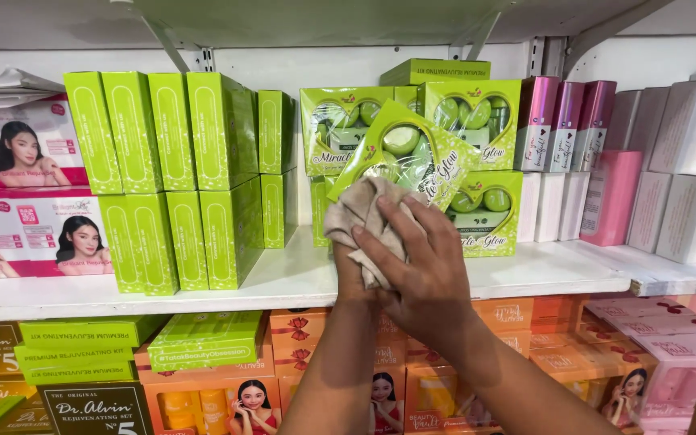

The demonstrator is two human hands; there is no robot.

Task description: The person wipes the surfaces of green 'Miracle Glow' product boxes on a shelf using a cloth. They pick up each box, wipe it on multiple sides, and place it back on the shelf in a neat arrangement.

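Note:
A green box with a heart-shaped clear window (412, 153) is tilted in front of the shelf, with round green items visible inside it. My right hand (420, 274) presses a beige cloth (360, 213) against the box's lower front. My left hand (350, 278) comes up beneath the box and is mostly hidden behind the cloth and my right hand; it seems to hold the box from below.
On the white shelf (300, 278), more heart-window green boxes (477, 121) stand behind. Tall plain green boxes (195, 177) are stacked at left, pink and white boxes (606, 161) at right. The lower shelf holds orange (437, 379) and green boxes (203, 338).

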